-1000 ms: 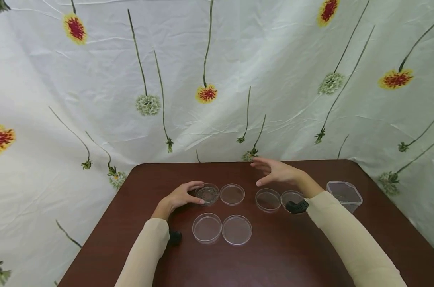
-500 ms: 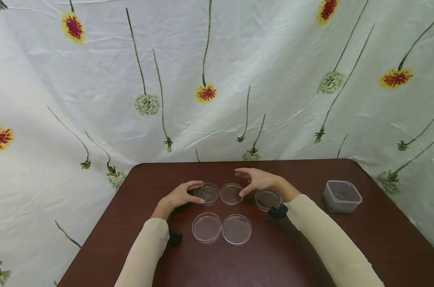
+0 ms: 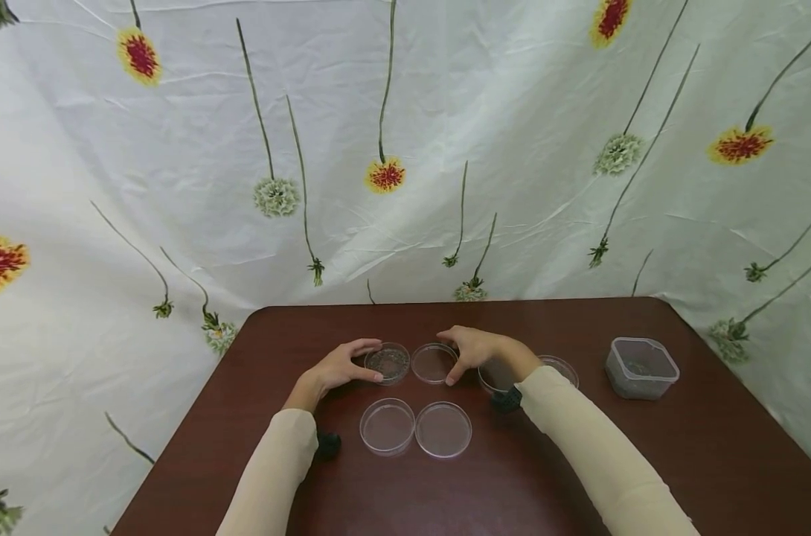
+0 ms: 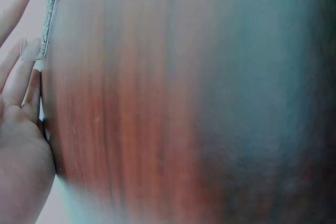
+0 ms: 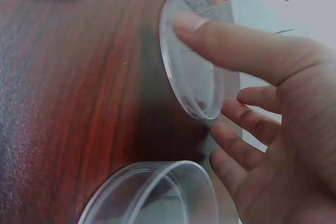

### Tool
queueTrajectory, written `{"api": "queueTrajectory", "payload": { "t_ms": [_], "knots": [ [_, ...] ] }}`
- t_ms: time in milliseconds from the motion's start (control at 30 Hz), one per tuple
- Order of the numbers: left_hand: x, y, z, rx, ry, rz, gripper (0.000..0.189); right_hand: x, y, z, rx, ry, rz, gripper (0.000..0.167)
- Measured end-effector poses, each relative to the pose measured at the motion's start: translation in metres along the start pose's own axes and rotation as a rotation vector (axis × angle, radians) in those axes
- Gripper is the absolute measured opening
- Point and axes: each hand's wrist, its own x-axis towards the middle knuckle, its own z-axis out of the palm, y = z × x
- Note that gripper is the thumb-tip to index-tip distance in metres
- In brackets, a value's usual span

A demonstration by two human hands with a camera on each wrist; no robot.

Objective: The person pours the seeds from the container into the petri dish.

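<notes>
1. Reddish-brown table [image 3: 539, 484], head feed: rear corners rounded, back edge running along a flowered cloth [image 3: 432, 112]. I note a strip of wood beyond both hands, more between the right sleeve [image 3: 600, 454] and the plastic tub [image 3: 642, 367], and a broad stretch nearest the camera. The tub stands towards the right edge.

2. Head feed, containers: left hand [image 3: 334, 370] grips the dish of dark bits [image 3: 387, 362], thumb at the near rim, fingers at the far rim. Just beside it stands a transparent dish [image 3: 431, 363]; the right hand [image 3: 475, 350] has thumb and fingers curved round its right side. Two more dishes lie partly hidden under the right arm. A near pair, left front dish [image 3: 388, 426] and right front dish [image 3: 443, 429], sits side by side. Contents of the tub: too faint for me to identify.

3. Left wrist feed: I get mostly blurred wood; a grainy edge of the held dish shows top left, by the fingers.

4. Right wrist feed: thumb overlaps the transparent dish, other fingers bent near its rim; another round dish stands close below, wood between.
</notes>
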Motion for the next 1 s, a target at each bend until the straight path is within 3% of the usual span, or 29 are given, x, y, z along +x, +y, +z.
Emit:
{"api": "queueTrajectory", "payload": {
  "t_ms": [167,267,667,1000],
  "knots": [
    [0.001,0.001,0.001,-0.011,0.01,-0.013,0.077,0.004,-0.002,0.005,-0.13,-0.013,0.054,0.102],
    [0.001,0.002,0.0,-0.008,0.005,-0.005,0.078,0.007,-0.004,0.007,-0.153,-0.007,0.08,0.098],
    [0.003,0.002,0.001,0.005,-0.011,0.015,0.079,0.01,0.0,0.008,-0.094,0.052,0.048,0.091],
    [0.0,0.001,0.0,0.013,-0.014,0.011,0.079,0.011,0.001,0.009,0.114,0.075,-0.022,0.092]
  ]
}}
